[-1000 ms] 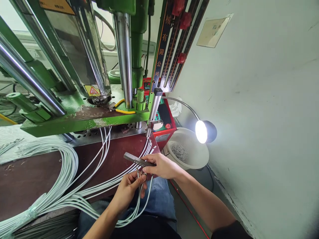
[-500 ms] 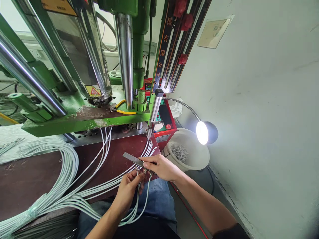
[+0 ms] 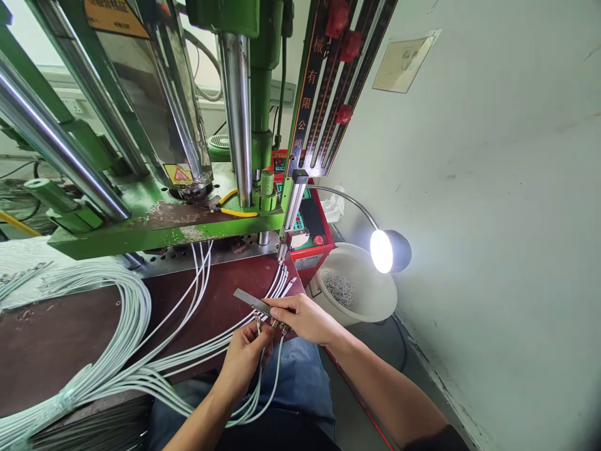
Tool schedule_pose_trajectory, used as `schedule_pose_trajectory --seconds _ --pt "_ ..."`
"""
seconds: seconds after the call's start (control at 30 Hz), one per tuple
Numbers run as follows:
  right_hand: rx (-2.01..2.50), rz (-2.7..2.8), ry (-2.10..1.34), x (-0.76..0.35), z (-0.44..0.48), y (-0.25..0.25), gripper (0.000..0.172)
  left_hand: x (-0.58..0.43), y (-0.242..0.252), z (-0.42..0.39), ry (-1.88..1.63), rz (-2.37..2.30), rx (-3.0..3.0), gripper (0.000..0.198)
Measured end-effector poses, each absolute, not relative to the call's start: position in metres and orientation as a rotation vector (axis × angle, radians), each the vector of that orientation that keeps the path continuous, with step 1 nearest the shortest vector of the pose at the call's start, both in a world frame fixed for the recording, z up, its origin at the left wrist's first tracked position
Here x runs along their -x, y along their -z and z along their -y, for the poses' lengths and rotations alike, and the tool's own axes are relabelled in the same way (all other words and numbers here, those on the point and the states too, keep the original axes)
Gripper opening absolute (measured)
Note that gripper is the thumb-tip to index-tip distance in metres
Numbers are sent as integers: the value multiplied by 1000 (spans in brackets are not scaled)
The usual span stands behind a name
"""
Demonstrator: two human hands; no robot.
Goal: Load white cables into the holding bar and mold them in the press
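Observation:
A flat metal bar (image 3: 247, 299) is pinched in my right hand (image 3: 305, 318), its far end pointing up and left above the table edge. Beneath the bar sit small metal cable connectors, one with a white cable (image 3: 278, 366) hanging down from it. My left hand (image 3: 245, 354) is closed on a white cable near its metal connector (image 3: 258, 317), close under the bar. Fingers partly hide where the connectors meet the bar. Behind my hands, several white cables (image 3: 206, 346) run across the brown table (image 3: 225, 282), their ends fanned at its right corner.
A green press (image 3: 164, 230) stands over the table, with yellow-handled pliers (image 3: 237, 213) on its plate. A bundled coil of white cables (image 3: 126, 300) lies at left. To the right are a red control box (image 3: 312, 260), a lit lamp (image 3: 381, 250) and a white bucket (image 3: 375, 307) holding scraps.
The camera view has shifted slightly. My left hand and the cable connector have moved a little at the bar; both hands keep their grip.

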State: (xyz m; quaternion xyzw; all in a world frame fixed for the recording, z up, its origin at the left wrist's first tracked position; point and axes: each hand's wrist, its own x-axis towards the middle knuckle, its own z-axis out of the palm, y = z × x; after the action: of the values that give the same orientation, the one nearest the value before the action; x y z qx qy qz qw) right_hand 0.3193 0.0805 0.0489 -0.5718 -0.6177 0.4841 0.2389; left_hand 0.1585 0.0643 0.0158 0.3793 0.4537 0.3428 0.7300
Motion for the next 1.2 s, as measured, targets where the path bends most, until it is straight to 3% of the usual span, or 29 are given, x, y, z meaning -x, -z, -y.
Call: schedule_pose_trajectory --seconds 0.73,1.2 --pt "1533 1711 -1300 -340 -79 -58 40 -154 -28 -65 -817 -1030 -999 27" --pt "1520 1773 -1296 -335 -82 -58 40 -158 -27 -70 -827 -976 -832 34"
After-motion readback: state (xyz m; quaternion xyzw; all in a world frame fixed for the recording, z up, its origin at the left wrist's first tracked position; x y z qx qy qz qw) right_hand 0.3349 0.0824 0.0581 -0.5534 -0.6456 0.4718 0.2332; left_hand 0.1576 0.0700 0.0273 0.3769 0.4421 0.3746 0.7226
